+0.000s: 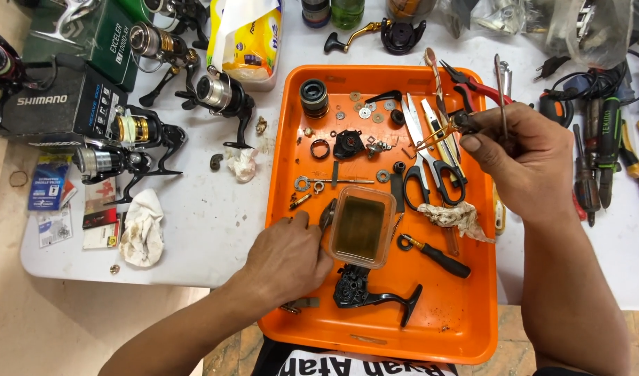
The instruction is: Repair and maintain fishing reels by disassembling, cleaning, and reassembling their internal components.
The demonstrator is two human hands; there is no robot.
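Overhead, a head-worn camera looks down at a person's two bare hands working over an orange tray (472, 327) that sits on a white bench (208, 216), and the tray's raised rim seems meant to keep small loose parts from rolling away. In its middle the left hand (288, 257) rests knuckles up, its grip closed around a small dark metal part (327, 214) held right against a clear plastic tub (362, 226) of murky brownish liquid, likely a cleaning bath kept within easy reach. Higher up, the right hand (525, 157) is lifted above the tray's right edge, its grip pinching slender tweezers (502, 94) together with a small dark piece (466, 122), held up as if for a closer look. Washers, a spool (314, 97), scissors (431, 174), red-handled pliers (472, 85), a black-handled screwdriver (438, 256), a stained rag (459, 217) and a black reel body (365, 289) lie spread inside the tray, apart from one another so each can be found. Beside the tray on the left, several fishing reels (218, 97) and boxes (62, 104) stand on the bench, and more hand tools (605, 146) lie to the right
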